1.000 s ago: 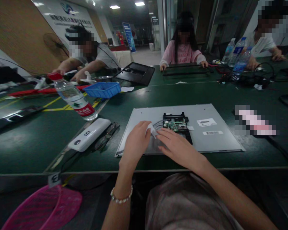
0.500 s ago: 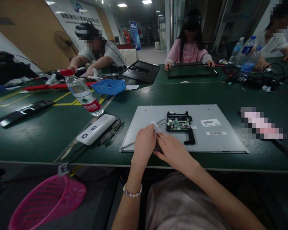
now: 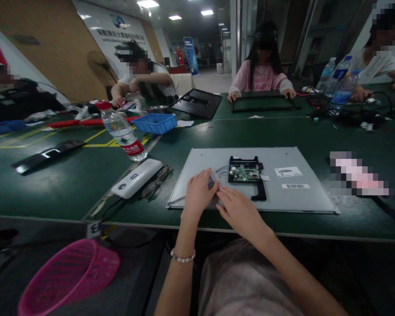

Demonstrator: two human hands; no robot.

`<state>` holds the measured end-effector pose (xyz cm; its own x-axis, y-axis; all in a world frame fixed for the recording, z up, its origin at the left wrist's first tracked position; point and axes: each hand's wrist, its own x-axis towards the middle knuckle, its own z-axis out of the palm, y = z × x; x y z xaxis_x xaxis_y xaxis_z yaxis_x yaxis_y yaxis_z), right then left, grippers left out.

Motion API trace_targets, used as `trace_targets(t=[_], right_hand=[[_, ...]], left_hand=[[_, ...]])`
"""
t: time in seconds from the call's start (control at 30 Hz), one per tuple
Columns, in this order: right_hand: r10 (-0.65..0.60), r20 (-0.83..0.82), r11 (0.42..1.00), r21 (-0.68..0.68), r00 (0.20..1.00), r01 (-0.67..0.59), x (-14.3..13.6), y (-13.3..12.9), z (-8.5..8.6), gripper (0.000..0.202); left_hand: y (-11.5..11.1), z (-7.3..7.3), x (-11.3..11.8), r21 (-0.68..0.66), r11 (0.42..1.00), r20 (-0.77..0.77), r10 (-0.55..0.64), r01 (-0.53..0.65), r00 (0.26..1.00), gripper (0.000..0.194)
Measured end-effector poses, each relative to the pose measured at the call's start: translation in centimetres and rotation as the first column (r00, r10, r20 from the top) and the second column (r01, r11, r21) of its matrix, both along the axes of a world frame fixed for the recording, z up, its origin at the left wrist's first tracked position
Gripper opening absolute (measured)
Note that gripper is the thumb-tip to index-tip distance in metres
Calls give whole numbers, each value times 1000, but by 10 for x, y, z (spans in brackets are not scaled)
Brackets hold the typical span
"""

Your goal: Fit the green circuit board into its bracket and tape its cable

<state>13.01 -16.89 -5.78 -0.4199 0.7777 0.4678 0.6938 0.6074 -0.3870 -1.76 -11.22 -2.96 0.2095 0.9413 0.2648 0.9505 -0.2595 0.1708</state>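
A grey display panel (image 3: pixel 210 160) lies back side up near the table's front edge. On it sits a green circuit board (image 3: pixel 245 173) in a black plastic bracket (image 3: pixel 260 192), with grey wires running left toward my hands. My left hand (image 3: pixel 199 191), over the panel's left part, grips a small flat grey piece (image 3: pixel 213 179) between thumb and fingers. My right hand (image 3: pixel 240 206) meets it from the right, fingertips pressed together at the piece's lower end. Most of the piece is hidden by my fingers, so its kind is unclear.
Left of the panel lie glasses (image 3: pixel 155 182), a white power bank (image 3: pixel 137 179) and a water bottle (image 3: pixel 123 134). A blue bin (image 3: pixel 156 124) stands beyond. At right is a blurred pink object (image 3: pixel 358 175). A pink basket (image 3: pixel 69 276) is below the table. Co-workers sit across.
My left thumb now shows on the grey piece, and my right fingers have shifted slightly lower along it. The view has tilted up a little. A co-worker at far left has raised an arm.
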Motion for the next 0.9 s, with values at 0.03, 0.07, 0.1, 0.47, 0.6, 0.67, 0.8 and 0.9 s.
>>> trace_targets(t=[0.03,0.07,0.1,0.47,0.6,0.67,0.8,0.9], right_hand=[[1,-5,1000,0,1000,-1,0,0,0,39],[0,-10,1000,-2,1000,0,0,-1,0,38],[-5,-16,1000,-7,1000,5,1,-1,1,37],[-49,-1,998,-31,999,49,5,-6,11,30],[-44,-5,999,-9,999,44,6,-8,13,28],[-35,-17,999,-6,999,35,7,-8,15,27],[-25,-42,1000,-12,999,25,8,-9,16,25],[-17,-44,1000,-22,999,16,9,-9,17,22]], left_hand=[[0,-3,-1,16,1000,15,-5,5,1000,42],[1,-5,-1,32,999,26,-13,12,1000,43],[1,-7,-2,48,999,36,-22,20,999,44],[5,-14,-5,235,969,276,-138,72,951,32],[-1,-5,-2,249,967,311,-138,59,940,32],[-4,0,1,236,970,319,-133,58,938,30],[-7,4,3,203,979,323,-99,34,941,27],[-2,6,0,205,978,311,-84,20,947,29]])
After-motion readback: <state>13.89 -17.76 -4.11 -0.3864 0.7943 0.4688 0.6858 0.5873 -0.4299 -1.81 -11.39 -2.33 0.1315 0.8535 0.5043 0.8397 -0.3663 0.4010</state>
